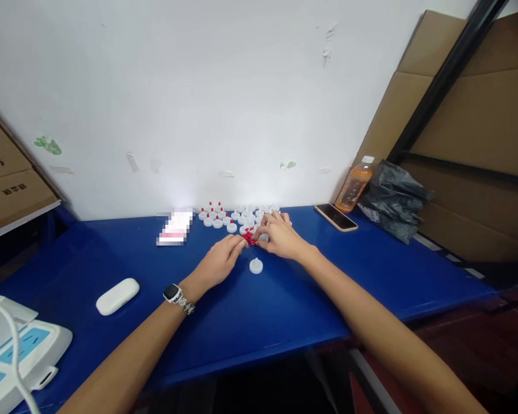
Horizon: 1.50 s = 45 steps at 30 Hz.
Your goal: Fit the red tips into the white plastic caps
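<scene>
A small pile of red tip caps lies between my hands on the blue table. At its left edge is my left hand, thumb and fingers drawn together; what the fingertips hold, if anything, is too small to make out. My right hand reaches over the pile's right side with fingers curled and closed, and its fingertips meet the red caps. A single white nozzle lid without a red cap sits upright just in front. Behind are white lids, partly covered by my right hand. To their left stand several red-tipped lids.
A white oval case and a white power strip with a cable are on the left. A blurred-out packet lies near the wall. On the right are a phone, an orange drink bottle and a black plastic bag.
</scene>
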Tool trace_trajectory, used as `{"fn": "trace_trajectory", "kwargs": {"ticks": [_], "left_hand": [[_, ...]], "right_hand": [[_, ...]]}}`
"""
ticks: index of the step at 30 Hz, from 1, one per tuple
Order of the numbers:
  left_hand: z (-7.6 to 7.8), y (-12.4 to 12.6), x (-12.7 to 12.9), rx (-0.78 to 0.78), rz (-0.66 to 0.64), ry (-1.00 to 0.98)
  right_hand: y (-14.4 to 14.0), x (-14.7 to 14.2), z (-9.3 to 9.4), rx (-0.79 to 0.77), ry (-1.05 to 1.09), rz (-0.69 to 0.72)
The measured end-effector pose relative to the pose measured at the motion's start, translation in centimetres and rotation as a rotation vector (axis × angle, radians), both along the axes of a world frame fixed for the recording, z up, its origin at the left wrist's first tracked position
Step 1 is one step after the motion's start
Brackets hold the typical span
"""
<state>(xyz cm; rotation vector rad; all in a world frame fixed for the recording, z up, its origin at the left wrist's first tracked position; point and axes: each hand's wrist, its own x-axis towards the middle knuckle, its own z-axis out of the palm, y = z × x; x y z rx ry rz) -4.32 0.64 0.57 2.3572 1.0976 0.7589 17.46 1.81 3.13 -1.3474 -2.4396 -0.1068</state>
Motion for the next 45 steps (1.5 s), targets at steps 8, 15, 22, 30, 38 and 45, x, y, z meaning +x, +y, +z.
{"fn": "trace_trajectory", "kwargs": {"ticks": [8, 15, 22, 30, 38, 45], "left_hand": [[-0.2, -0.1, -0.1, -0.006, 0.051, 0.016], [-0.2, -0.1, -0.3, -0.023, 0.038, 0.006], [-0.1, 0.0, -0.5, -0.045, 0.021, 0.018], [0.0, -0.1, -0.5, -0.018, 0.018, 0.027], [-0.8, 0.2, -0.7, 0.040, 0.034, 0.143], [-0.7, 0.4, 0.3, 0.116, 0.111, 0.205]], "right_hand": [[0.1, -0.3, -0.2, 0.002, 0.015, 0.020], [0.3, -0.1, -0.4, -0.006, 0.035, 0.029], [0.2, -0.2, -0.5, -0.027, 0.008, 0.027], [-0.1, -0.1, -0.1, -0.015, -0.024, 0.002], [-0.1, -0.2, -0.3, -0.019, -0.016, 0.004], [-0.2, -0.6, -0.4, -0.035, -0.004, 0.028]]}}
